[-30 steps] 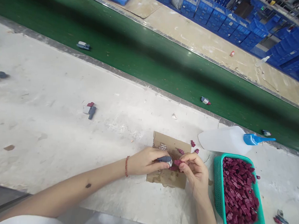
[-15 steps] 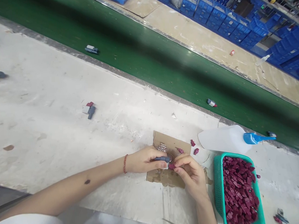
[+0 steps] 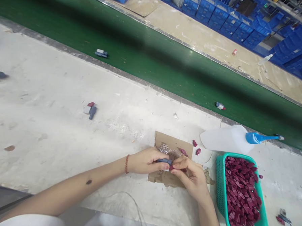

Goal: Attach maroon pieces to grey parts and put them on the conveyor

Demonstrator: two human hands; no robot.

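My left hand (image 3: 147,161) is closed around a small grey-blue and white plastic toy piece (image 3: 164,161), above a worn cardboard sheet (image 3: 164,137). Thumb and fingers of my right hand (image 3: 191,175) pinch a small maroon plastic part (image 3: 171,167) against the right end of that piece; the fingertips hide most of it. Under the hands, shiny silvery bits (image 3: 165,148) and some maroon parts (image 3: 182,151) lie on the cardboard. Just right of my right hand stands a green basket (image 3: 221,185) full of maroon parts (image 3: 242,192).
A white bottle with a blue nozzle (image 3: 225,138) lies behind the basket. A green conveyor belt (image 3: 148,64) crosses beyond the table, carrying small toy pieces (image 3: 101,53). One assembled piece (image 3: 90,110) rests on the table at left, another (image 3: 283,218) at lower right. Blue crates (image 3: 206,5) line the far side.
My right fingers have moved slightly left, pressing the maroon part closer against the toy piece. Pieces on the belt have travelled to the right.
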